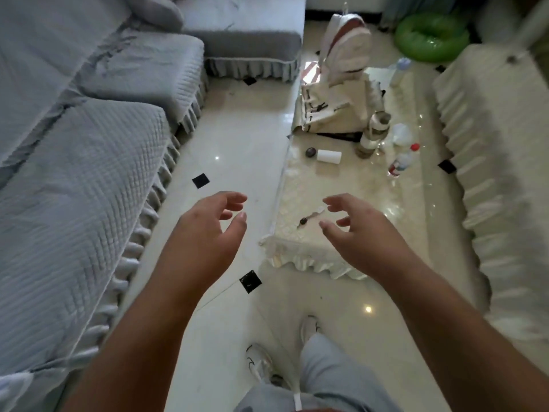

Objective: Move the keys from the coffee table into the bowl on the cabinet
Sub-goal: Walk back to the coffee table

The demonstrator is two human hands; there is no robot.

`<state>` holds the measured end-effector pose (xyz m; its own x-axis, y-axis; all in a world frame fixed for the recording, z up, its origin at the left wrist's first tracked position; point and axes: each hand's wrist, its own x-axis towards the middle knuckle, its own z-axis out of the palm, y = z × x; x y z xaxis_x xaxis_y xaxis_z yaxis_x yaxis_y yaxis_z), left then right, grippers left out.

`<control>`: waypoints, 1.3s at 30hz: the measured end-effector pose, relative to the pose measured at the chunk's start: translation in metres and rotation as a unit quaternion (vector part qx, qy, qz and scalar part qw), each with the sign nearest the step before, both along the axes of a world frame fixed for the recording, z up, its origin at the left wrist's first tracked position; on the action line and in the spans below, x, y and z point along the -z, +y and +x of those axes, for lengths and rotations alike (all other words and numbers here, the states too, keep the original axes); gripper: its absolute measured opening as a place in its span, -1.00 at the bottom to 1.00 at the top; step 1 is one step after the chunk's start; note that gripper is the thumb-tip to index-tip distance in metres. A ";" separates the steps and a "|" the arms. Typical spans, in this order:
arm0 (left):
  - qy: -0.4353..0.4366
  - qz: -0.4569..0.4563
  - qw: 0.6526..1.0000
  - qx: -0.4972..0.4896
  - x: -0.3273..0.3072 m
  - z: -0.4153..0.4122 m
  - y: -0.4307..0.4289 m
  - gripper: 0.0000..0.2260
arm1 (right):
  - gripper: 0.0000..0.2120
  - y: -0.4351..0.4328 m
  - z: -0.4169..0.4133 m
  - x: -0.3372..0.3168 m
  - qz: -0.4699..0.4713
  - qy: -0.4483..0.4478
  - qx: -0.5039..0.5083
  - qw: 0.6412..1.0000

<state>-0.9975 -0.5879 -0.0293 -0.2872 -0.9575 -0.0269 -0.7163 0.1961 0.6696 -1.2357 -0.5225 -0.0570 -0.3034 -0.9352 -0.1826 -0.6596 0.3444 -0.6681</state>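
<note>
The keys [310,217], a small bunch with a dark fob and a pale tag, lie near the front end of the coffee table [300,242], which has a cream lace cover under glass. My right hand [359,233] hovers just right of the keys, fingers spread and curled, holding nothing. My left hand [208,233] hangs over the floor left of the table, fingers apart and empty. No bowl or cabinet is in sight.
Farther back on the table stand a white backpack [346,46], a cloth bag [335,108], a jar [374,135], plastic bottles [402,160], a white roll [328,157]. A grey sofa [89,173] runs along the left, a cream one [499,173] on the right. A green ring [430,37] lies behind.
</note>
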 end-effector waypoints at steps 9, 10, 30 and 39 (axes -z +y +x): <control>-0.020 0.037 0.994 0.100 0.031 -0.074 -0.045 -0.74 | -0.62 -0.007 -0.056 0.038 0.017 -0.026 0.106 0.994; -0.025 0.039 0.993 0.106 0.035 -0.082 -0.052 -0.74 | -0.62 -0.011 -0.063 0.044 0.019 -0.032 0.112 0.993; -0.043 0.086 0.990 0.106 0.169 -0.245 -0.192 -0.74 | -0.64 -0.147 -0.175 0.171 0.074 -0.054 0.135 0.987; -0.081 0.132 0.978 0.142 0.290 -0.257 -0.233 -0.71 | -0.66 -0.157 -0.179 0.280 0.138 -0.048 0.165 0.975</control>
<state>-1.2542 -0.8207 -0.3190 -0.5125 -0.7930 -0.3295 -0.7588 0.2386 0.6060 -1.4145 -0.6799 -0.3371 -0.5493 -0.7004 -0.4558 -0.4213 0.7031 -0.5728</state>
